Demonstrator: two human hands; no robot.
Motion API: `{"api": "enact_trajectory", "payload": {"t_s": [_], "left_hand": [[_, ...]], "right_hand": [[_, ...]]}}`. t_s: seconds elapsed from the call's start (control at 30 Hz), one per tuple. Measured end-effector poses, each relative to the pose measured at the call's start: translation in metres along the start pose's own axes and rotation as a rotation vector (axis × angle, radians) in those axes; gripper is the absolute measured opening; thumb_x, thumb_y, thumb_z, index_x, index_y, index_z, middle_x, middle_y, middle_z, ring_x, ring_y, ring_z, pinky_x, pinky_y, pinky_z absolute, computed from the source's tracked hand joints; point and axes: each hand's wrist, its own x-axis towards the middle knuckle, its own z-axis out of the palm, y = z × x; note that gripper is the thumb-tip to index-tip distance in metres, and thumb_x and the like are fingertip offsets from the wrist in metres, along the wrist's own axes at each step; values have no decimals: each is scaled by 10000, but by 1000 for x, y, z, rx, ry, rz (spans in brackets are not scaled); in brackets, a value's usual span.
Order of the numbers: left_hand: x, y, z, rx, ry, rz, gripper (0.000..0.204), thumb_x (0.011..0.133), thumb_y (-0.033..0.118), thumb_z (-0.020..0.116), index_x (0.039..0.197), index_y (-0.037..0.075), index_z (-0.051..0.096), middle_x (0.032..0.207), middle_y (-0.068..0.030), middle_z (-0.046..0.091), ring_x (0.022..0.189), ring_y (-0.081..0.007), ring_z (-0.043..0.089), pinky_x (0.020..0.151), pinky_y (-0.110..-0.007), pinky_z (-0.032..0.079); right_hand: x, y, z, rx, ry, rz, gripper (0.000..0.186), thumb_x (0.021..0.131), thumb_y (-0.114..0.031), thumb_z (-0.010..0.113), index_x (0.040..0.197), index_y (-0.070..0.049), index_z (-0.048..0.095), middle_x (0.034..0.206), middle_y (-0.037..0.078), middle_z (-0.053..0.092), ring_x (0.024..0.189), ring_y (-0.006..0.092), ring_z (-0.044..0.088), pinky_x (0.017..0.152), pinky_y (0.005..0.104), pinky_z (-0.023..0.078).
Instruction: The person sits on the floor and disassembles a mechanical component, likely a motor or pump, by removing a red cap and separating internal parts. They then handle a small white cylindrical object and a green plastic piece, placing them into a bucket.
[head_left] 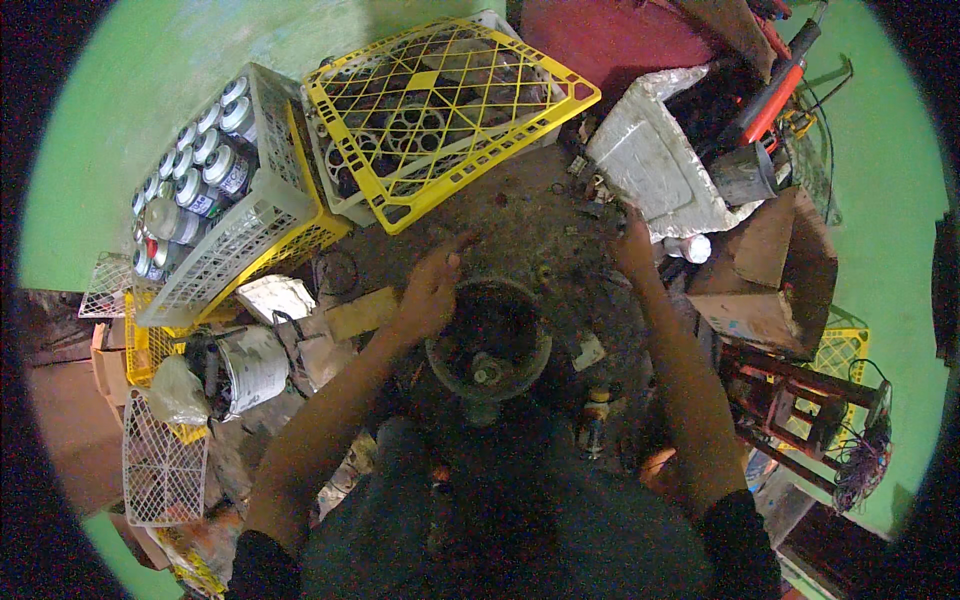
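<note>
- The left hand (430,290) has its fingers mostly curled in, one reaching forward; whether something small is pinched there, I cannot tell.
- The right hand (634,248) is dim and its fingertips blur into the clutter, so I cannot tell whether they are wide, narrow or holding anything.
- Small metal parts (598,190) lie on the floor just by the right hand's fingers.
- A round, dirty bowl (541,358) stands between the forearms, right beside the left hand, in front of the person's knees.
- A white bottle (688,248) lies near the right wrist.
- Beyond the right hand sits a crumpled whitish tray (655,150), with an open cardboard box (740,312) nearer the person.
- Ahead of the left hand, a yellow lattice panel (425,80) covers a pale crate.
- Farther left, a tilted white crate (235,250) holds spray cans (205,150).
- A white bucket (256,368) lies on its side, left of the left forearm.
</note>
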Motion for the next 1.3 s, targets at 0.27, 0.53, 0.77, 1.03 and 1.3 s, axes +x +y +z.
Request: {"api": "enact_trajectory", "payload": {"t_s": [0.27, 0.53, 0.77, 1.03, 1.3], "left_hand": [[-9, -3, 5, 12, 33, 58, 449, 1068, 245, 298, 1379, -27, 474, 1379, -246, 520, 1314, -356, 477, 1118, -420, 328], [-30, 15, -1, 163, 71, -14, 428, 1053, 230, 344, 1402, 10, 456, 1345, -263, 525, 1274, -415, 481, 1095, -458, 353], [-57, 17, -16, 233, 97, -37, 408, 1050, 224, 347, 1397, 46, 468, 1340, -252, 522, 1276, -415, 465, 1100, -463, 342], [-76, 36, -18, 45, 210, 5, 411, 1063, 254, 325, 1377, 40, 481, 1329, -224, 535, 1253, -381, 492, 1092, -446, 348], [-85, 30, -10, 166, 162, 4, 427, 1015, 241, 480, 1389, 36, 453, 1367, -240, 481, 1268, -396, 471, 1101, -450, 348]], "right_hand": [[10, -24, 25, -197, -222, -47, 723, 804, -205, 721, 1448, -108, 407, 1438, 256, 413, 1192, 446, 534, 994, 471, 471], [-38, -41, 9, 84, -248, -49, 518, 833, -124, 674, 1335, -93, 548, 1345, 248, 528, 1142, 373, 594, 951, 433, 503], [-60, -40, -4, 924, -260, 381, 412, 946, -84, 550, 1348, -2, 509, 1332, 156, 569, 1148, 265, 599, 918, 372, 542], [-86, -105, -85, 1503, -407, 424, 543, 913, -107, 567, 1407, 44, 400, 1392, 210, 478, 1234, 296, 532, 1006, 428, 499], [-131, -111, -120, 1301, -321, 455, 619, 856, -186, 706, 1371, 25, 435, 1281, 162, 571, 1156, 281, 576, 978, 391, 495]]}}
